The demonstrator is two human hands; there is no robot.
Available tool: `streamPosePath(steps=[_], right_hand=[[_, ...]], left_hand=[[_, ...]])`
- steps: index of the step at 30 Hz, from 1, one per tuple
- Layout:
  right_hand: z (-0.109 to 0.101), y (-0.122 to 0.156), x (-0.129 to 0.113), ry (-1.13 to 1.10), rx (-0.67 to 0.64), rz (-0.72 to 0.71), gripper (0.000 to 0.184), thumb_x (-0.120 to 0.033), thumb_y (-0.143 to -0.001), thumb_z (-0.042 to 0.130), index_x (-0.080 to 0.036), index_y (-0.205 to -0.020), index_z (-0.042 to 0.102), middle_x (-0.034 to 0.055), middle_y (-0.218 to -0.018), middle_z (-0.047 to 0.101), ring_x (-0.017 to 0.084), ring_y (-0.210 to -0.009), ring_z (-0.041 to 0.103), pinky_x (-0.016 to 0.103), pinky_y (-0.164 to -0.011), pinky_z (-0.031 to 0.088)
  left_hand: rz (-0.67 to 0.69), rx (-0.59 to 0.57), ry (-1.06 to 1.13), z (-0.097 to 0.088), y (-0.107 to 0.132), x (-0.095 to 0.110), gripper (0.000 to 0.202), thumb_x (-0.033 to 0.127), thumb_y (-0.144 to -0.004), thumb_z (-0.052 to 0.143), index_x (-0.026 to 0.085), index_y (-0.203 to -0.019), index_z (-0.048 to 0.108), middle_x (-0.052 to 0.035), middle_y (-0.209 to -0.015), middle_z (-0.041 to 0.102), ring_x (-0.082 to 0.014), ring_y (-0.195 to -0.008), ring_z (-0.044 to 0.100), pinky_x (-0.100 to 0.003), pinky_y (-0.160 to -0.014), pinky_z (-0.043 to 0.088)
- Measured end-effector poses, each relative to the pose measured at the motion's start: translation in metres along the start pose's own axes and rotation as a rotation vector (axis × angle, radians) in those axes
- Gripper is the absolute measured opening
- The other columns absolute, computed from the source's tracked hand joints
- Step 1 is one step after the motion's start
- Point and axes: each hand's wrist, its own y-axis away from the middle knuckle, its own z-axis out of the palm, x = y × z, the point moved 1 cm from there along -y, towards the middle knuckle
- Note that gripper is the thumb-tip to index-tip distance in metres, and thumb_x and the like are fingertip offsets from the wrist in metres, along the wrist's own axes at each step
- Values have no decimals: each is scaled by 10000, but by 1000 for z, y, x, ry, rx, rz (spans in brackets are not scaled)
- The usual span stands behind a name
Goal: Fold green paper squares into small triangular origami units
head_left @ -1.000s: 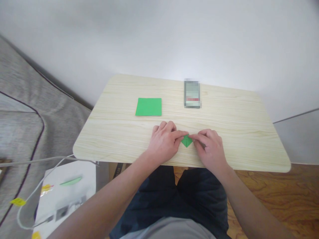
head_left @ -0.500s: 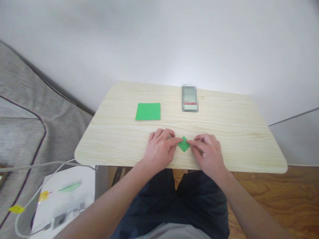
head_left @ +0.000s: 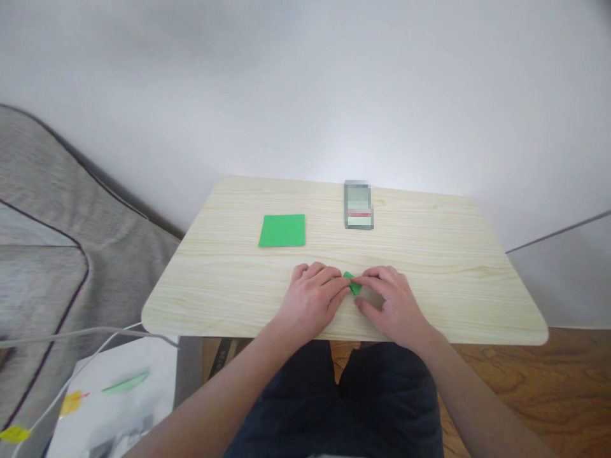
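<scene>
Green sheet (head_left: 282, 230), phone (head_left: 358, 205) beyond hands (head_left: 312, 300)

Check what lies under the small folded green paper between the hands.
Only the light wooden table shows beneath the small folded green paper. The left hand and right hand grip it, fingers hiding most of it.

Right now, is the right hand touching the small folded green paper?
Touching. In the head view, the right hand pinches the folded green paper between index fingertip and thumb, with no gap visible.

My left hand (head_left: 312, 305) and right hand (head_left: 389, 306) are bare, as are both forearms; dark navy cloth (head_left: 344, 401) covers my legs at bottom centre.
</scene>
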Motion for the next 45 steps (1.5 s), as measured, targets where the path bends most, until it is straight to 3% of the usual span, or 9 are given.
streamPosePath(steps=[6, 10, 13, 17, 23, 31, 39, 45], right_hand=[[4, -5, 8, -46, 46, -11, 179, -256, -962, 639, -275, -1104, 747, 72, -1070, 686, 253, -1029, 623, 446, -911, 490], [2, -14, 9, -153, 90, -9, 167, -273, -1002, 577, -254, -1041, 738, 78, -1030, 691, 245, -997, 637, 425, -886, 517], [-3, -30, 10, -267, 96, 33, 149, -286, -995, 579, -241, -995, 721, 66, -967, 707, 230, -929, 652, 395, -837, 535], [-8, -61, 17, -425, 123, 235, 137, -347, -916, 691, -241, -992, 733, 36, -935, 756, 208, -836, 680, 367, -777, 542], [-11, -105, 31, -824, 47, 318, 208, -372, -833, 778, -209, -947, 718, 35, -867, 788, 197, -768, 731, 360, -756, 571], [-3, -106, 39, -990, -14, 295, 178, -363, -865, 766, -221, -953, 705, 37, -907, 796, 213, -767, 757, 421, -815, 599], [-2, -104, 37, -1112, 92, 226, 156, -278, -853, 788, -234, -925, 657, -4, -795, 787, 192, -685, 753, 366, -711, 612], [1, -102, 44, -1164, 77, 185, 93, -169, -849, 740, -233, -884, 682, 3, -825, 790, 202, -714, 758, 390, -748, 620]], left_hand=[[7, 5, 10, -2, -5, 2, 245, 313, -1038, 501, 246, -1087, 732, -50, -1089, 741, -224, -1069, 603, -436, -996, 375], [3, 30, 45, -4, -14, 2, 206, 313, -1000, 561, 242, -1092, 731, -68, -1073, 744, -241, -1069, 617, -439, -972, 404], [-15, 55, 114, -6, -32, -6, 192, 229, -987, 547, 223, -1017, 737, -60, -1002, 756, -233, -1011, 635, -424, -931, 437], [-133, 120, 373, -7, -66, -25, 124, 244, -922, 634, 208, -956, 747, -42, -931, 758, -204, -917, 664, -355, -848, 499], [-259, 66, 666, -7, -101, -48, 180, 320, -914, 637, 196, -920, 767, -20, -845, 767, -154, -746, 649, -286, -682, 469], [-363, 132, 1033, 6, -96, -52, 150, 273, -848, 724, 164, -947, 695, -19, -741, 732, -148, -681, 682, -276, -679, 525], [-220, 196, 1285, 5, -96, -47, 92, 222, -867, 724, 172, -925, 674, 5, -735, 695, -129, -680, 691, -261, -690, 559], [-181, 204, 1321, 4, -94, -46, 45, 199, -880, 703, 163, -869, 727, -8, -809, 687, -126, -693, 700, -253, -687, 566]])
